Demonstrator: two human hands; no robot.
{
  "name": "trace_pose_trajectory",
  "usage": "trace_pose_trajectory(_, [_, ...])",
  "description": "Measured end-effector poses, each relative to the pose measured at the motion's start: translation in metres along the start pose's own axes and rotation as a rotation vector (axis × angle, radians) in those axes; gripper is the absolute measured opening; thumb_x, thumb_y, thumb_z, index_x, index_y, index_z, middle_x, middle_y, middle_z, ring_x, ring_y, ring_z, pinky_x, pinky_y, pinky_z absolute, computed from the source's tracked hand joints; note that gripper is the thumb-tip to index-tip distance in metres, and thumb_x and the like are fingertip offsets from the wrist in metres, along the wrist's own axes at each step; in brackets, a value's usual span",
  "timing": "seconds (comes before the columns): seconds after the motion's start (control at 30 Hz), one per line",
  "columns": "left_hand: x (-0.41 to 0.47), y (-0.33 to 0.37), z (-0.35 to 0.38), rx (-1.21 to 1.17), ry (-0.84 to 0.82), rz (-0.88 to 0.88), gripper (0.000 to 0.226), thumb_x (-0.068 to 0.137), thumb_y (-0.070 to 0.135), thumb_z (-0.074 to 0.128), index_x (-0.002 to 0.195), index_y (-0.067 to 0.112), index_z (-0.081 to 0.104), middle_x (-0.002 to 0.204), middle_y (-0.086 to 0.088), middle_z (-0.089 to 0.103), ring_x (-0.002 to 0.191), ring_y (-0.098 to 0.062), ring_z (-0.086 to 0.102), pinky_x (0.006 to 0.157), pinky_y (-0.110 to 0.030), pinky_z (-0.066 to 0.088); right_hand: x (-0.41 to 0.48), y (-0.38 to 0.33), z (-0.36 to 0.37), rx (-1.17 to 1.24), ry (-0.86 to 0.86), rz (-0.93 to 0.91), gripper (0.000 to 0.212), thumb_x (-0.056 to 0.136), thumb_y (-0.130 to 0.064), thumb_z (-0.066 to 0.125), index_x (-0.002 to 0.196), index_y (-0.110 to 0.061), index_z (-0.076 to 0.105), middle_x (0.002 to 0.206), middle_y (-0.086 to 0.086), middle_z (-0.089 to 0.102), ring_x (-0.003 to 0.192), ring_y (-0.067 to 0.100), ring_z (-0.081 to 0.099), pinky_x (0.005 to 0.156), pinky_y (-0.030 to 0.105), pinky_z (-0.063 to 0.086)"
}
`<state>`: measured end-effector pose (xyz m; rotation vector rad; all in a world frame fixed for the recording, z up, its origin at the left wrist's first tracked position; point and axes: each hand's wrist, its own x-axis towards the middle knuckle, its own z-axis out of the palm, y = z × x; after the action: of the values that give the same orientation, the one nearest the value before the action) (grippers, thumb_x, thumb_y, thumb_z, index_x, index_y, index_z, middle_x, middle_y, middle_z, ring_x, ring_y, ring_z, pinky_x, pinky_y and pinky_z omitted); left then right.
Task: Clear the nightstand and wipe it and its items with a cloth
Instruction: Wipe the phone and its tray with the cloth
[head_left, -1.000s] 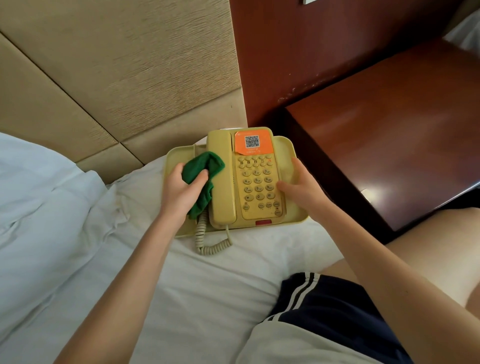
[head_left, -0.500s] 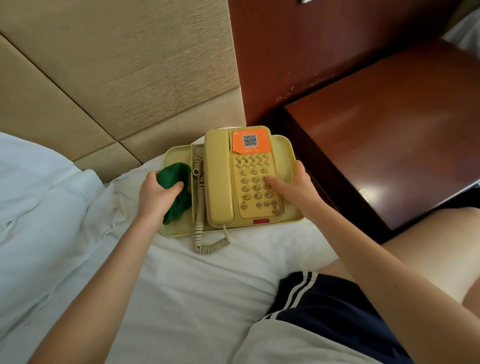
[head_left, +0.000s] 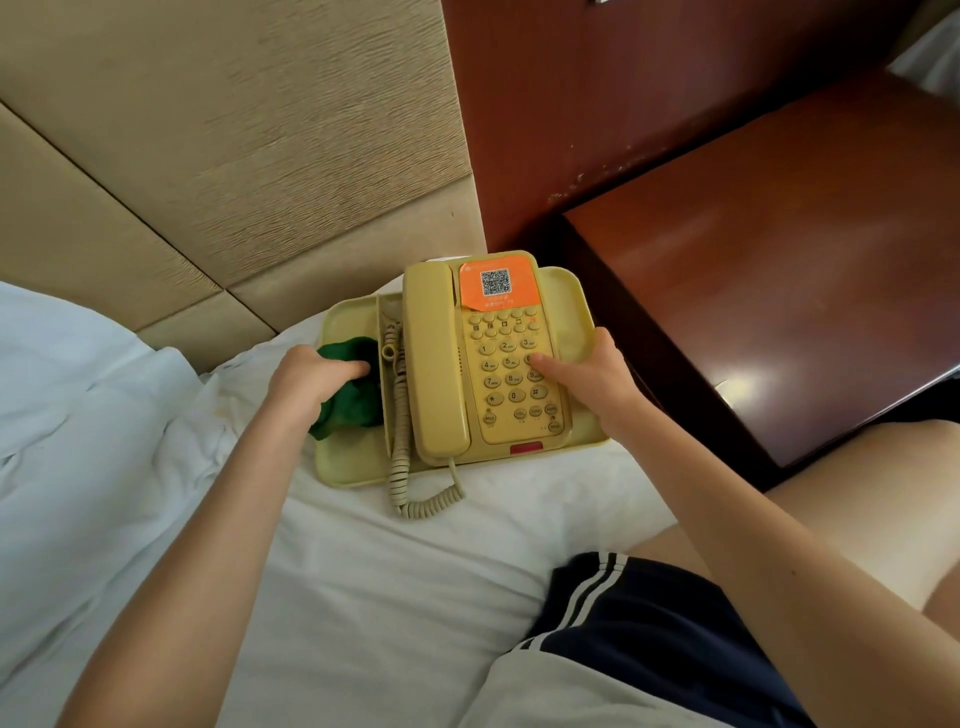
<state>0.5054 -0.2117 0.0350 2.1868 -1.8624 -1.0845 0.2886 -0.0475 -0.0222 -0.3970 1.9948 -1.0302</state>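
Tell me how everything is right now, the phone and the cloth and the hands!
tray, flat on the bed.
phone, on the tray, handset in its cradle.
green cloth, bunched in the tray's left compartment.
left hand, gripping the cloth.
right hand, pressing on the phone.
nightstand, phone not on it.

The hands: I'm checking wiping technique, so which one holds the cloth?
The left hand grips the green cloth on the tray; the right hand rests on the phone's keypad, empty.
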Motion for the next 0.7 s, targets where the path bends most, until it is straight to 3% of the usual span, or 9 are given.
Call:
trace_pose_trajectory(0.1, [-0.005,0.006,0.004,-0.046,-0.02,-0.012,0.045,0.076,0.031,0.076,0.103,0.006,0.051,0.094,-0.014,0.057,0.09,-0.031,0.057,0.076,-0.038,0.047,0.003,-0.005,-0.012,0.013,-0.002,-0.011,0.089,0.053,-0.053,0.083,0.122,-0.016,0.04,0.121,0.008,0.054,0.104,0.03,0.059,0.085,0.051,0.052])
trace_pose_trajectory(0.27, [-0.015,0.028,0.018,-0.104,-0.035,0.013,0.039,0.078,0.031,0.075,0.097,0.008,0.049,0.084,-0.009,0.054,0.085,-0.029,0.053,0.072,-0.036,0.043,0.01,-0.02,-0.044,-0.013,0.045,-0.047,0.074,0.065,-0.04,0.083,0.12,-0.013,0.042,0.118,0.007,0.055,0.101,0.026,0.06,0.085,0.048,0.053])
trace_pose_trajectory(0.37, [-0.018,0.046,0.032,-0.103,-0.024,0.07,0.039,0.078,0.032,0.075,0.094,0.008,0.049,0.089,-0.01,0.057,0.087,-0.029,0.055,0.073,-0.036,0.045,0.013,-0.025,-0.068,-0.011,0.049,-0.044,0.071,0.069,-0.036,0.081,0.122,-0.01,0.043,0.117,0.007,0.057,0.101,0.024,0.06,0.084,0.044,0.054])
trace_pose_trajectory(0.57, [-0.022,0.084,0.07,-0.148,-0.099,0.097,0.046,0.074,0.032,0.078,0.105,0.006,0.056,0.099,-0.013,0.063,0.092,-0.032,0.061,0.08,-0.04,0.051,0.028,-0.028,-0.127,-0.005,0.059,0.0,0.064,0.071,-0.031,0.081,0.121,-0.012,0.047,0.109,0.006,0.062,0.09,0.019,0.064,0.069,0.034,0.055])
trace_pose_trajectory(0.7, [-0.026,0.114,0.093,-0.14,-0.15,0.124,0.041,0.075,0.032,0.077,0.101,0.009,0.056,0.093,-0.011,0.062,0.09,-0.03,0.06,0.076,-0.037,0.049,0.043,-0.033,-0.165,0.005,0.057,0.038,0.054,0.074,-0.027,0.078,0.116,-0.012,0.048,0.105,0.006,0.065,0.083,0.017,0.066,0.06,0.029,0.052])
